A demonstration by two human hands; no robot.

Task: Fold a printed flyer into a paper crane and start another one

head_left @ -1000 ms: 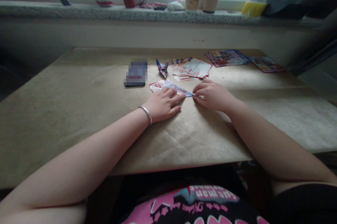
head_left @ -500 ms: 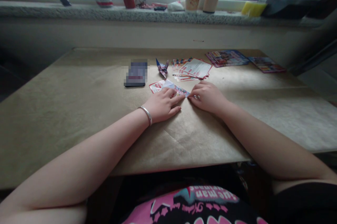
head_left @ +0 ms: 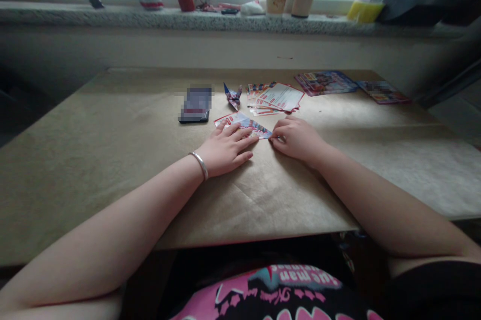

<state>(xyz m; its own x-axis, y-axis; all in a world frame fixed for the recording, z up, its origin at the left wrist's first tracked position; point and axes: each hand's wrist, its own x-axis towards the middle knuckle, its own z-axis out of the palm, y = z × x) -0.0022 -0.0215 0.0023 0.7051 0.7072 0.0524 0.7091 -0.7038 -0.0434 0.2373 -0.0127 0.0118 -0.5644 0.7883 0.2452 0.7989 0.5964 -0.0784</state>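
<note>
Closest in, the brown-papered table (head_left: pixel 263 200) is crossed by both forearms. The left hand (head_left: pixel 225 149) is laid flat, fingers spread, on the folded flyer (head_left: pixel 242 123), and its pointed tip is pinched by the right hand (head_left: pixel 296 138). Just behind, a phone (head_left: pixel 194 105), a paper crane (head_left: pixel 233 95) and stacked flyers (head_left: pixel 280 97) are lined up.

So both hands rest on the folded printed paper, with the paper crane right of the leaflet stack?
No: the head view shows the purple paper crane left of the red-and-white leaflet stack; left hand and right hand do rest on the folded printed paper.
</note>
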